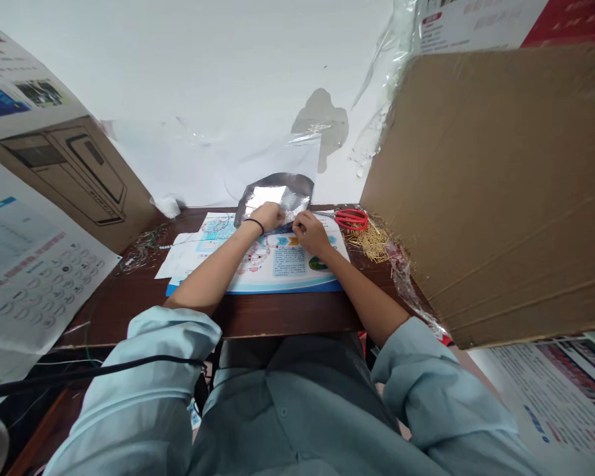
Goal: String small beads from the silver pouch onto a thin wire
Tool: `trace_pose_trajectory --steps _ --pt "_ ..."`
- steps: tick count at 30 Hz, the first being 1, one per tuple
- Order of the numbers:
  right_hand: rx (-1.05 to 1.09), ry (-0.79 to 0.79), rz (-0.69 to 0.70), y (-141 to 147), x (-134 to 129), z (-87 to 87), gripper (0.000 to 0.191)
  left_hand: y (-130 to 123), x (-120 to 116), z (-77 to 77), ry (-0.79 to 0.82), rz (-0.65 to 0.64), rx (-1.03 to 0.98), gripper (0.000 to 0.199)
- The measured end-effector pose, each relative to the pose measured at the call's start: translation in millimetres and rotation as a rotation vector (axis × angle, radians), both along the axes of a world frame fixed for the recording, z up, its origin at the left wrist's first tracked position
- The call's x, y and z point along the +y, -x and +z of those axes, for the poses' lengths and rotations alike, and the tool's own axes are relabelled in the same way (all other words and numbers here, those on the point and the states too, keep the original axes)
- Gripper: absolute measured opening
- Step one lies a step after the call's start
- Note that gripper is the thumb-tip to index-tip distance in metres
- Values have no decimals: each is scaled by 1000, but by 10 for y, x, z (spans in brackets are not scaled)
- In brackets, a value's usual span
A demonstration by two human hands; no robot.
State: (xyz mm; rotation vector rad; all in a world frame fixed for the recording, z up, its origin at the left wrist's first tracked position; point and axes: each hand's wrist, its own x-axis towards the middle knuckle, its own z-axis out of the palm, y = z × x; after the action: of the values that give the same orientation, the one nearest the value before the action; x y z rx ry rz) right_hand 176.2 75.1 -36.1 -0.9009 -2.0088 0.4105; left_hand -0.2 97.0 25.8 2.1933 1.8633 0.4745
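Both hands meet over a shiny silver sheet with a dark rim (300, 187), which lies at the back of the desk against the wall. My left hand (268, 215), with a black band at the wrist, is closed with its fingertips down at the front of the silver surface. Just right of it, my right hand (310, 231) is closed in a pinch near the sheet's front edge. Whatever the fingertips hold is too small to make out. Beneath the hands lies a printed paper sheet (290, 264) with blue and white panels.
Red-handled scissors (352, 219) rest beside a pile of thin golden sticks (371, 241) on the right. A large cardboard box (500, 178) walls the right side, another box (79, 175) the left. Tangled thin threads (146, 248) lie at left. A black cable (104, 370) crosses my left sleeve.
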Motion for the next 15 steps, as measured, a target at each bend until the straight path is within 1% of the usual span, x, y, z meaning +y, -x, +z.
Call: trace_pose_trajectory --steps 2,4,8,10,13,15 --pt "21 5 6 6 -3 -5 14 -23 31 -49 -10 -9 26 8" --pt "26 7 11 9 -3 -9 13 -25 35 -64 -31 4 7 9" --pt "44 3 1 6 -7 4 12 1 -71 6 -104 77 -159 10" --pt "71 16 -21 -3 -21 24 11 13 -194 62 -64 130 -341 8" --pt "103 59 -48 -9 -79 64 12 30 -445 120 120 184 -787 4" --pt "132 85 -52 2 -140 93 11 52 -624 120 219 188 -1055 3"
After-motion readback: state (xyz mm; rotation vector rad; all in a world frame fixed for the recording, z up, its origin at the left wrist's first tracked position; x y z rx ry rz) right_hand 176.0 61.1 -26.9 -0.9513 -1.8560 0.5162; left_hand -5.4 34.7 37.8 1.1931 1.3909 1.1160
